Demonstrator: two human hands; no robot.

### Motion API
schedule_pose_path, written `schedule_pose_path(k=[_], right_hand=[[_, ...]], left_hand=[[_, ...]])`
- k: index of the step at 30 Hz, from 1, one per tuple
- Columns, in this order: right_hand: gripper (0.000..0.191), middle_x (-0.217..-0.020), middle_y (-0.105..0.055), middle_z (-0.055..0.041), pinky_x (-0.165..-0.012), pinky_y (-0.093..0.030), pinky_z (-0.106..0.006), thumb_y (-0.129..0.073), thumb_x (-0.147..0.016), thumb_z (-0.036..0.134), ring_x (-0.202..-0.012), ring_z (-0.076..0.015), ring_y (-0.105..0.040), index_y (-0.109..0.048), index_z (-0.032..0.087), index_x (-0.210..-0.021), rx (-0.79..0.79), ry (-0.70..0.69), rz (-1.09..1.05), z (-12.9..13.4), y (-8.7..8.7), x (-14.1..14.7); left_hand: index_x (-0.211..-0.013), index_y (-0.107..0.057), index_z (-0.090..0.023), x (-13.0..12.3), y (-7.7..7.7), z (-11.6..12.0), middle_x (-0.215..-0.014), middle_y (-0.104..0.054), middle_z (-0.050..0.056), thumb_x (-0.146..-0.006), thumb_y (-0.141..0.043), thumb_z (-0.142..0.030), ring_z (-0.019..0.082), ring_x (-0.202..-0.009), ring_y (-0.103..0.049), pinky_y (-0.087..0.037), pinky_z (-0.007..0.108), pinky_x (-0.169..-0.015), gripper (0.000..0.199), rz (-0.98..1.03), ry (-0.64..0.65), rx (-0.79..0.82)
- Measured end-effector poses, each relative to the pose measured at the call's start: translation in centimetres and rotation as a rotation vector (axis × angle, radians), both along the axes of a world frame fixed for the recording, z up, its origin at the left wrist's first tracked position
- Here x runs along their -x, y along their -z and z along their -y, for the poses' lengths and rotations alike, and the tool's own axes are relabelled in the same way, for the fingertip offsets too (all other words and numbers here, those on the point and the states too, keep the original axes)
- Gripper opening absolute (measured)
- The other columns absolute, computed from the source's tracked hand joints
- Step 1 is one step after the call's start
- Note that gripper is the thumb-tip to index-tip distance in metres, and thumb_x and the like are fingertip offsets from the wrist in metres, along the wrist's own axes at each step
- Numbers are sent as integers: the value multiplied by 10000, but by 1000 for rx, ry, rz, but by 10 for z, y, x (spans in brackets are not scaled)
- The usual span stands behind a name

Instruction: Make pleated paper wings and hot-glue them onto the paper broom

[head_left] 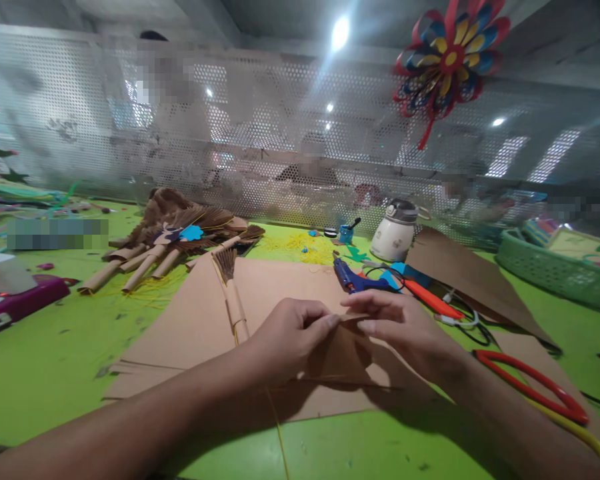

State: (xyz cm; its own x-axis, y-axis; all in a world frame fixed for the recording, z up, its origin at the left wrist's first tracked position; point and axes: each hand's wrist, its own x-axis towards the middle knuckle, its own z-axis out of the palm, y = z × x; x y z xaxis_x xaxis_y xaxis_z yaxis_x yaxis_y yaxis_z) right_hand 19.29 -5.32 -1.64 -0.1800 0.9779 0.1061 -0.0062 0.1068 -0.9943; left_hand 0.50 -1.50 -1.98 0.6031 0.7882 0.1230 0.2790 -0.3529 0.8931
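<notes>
My left hand [290,340] pinches a small piece of brown paper [351,319] between thumb and fingers. At the paper's other end, the thumb and fingers of my right hand [405,333] close on it too. Both hands are above a stack of brown paper sheets [170,320] on the table. Left of them on the stack lies a rolled paper tube [236,307] with a pleated paper fan [225,265] at its top and a yellow string [280,433]. A blue glue gun [353,277] rests just beyond my right hand.
Finished-looking paper pieces with tube handles [147,263] lie at the back left, near a purple power strip [40,300]. A white bottle [394,230], an orange-handled tool [433,298], red-handled scissors [535,383] and a green basket [555,270] are on the right. A perforated screen [280,133] stands behind.
</notes>
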Motion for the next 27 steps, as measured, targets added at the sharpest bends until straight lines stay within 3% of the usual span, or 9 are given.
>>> schedule_pose_path(k=[2, 8, 16, 22, 27], right_hand=[[258, -898, -671, -67, -713, -463, -311, -712, -681, 244, -824, -187, -599, -672, 182, -927, 11, -7, 22, 3, -4, 5], [183, -646, -603, -3, -553, -409, -238, -714, -677, 332, -604, -116, -509, -651, 160, -687, 1, 110, 110, 3, -6, 15], [181, -644, -592, 10, -553, -376, -227, -728, -683, 321, -580, -98, -497, -648, 163, -721, 106, 17, -119, 2, 1, 12], [179, -659, -579, 5, -550, -365, -227, -705, -709, 316, -595, -104, -492, -638, 154, -743, 100, 8, -98, 2, 4, 10], [160, -688, -601, -2, -588, -374, -234, -686, -735, 314, -620, -105, -501, -653, 160, -768, 81, 4, -87, 1, 4, 6]], left_hand=[[-657, -563, -144, -1, -2, 2, -577, -466, -21, -829, -439, -388, 90, -526, -376, -289, 200, -488, 324, -34, -18, -37], [-661, -574, -136, -4, -6, 7, -582, -485, -9, -829, -426, -336, 92, -536, -406, -296, 195, -486, 300, -76, -28, -104], [-663, -557, -144, -1, -2, 3, -577, -449, -22, -841, -419, -369, 89, -532, -374, -284, 195, -483, 318, -55, 1, -126], [-598, -492, -155, -4, -5, 7, -553, -409, -29, -824, -423, -359, 83, -502, -355, -264, 197, -452, 313, -20, 5, -2], [-603, -504, -152, -4, -5, 8, -556, -418, -29, -817, -430, -323, 83, -511, -359, -266, 198, -460, 284, -26, -14, -56]])
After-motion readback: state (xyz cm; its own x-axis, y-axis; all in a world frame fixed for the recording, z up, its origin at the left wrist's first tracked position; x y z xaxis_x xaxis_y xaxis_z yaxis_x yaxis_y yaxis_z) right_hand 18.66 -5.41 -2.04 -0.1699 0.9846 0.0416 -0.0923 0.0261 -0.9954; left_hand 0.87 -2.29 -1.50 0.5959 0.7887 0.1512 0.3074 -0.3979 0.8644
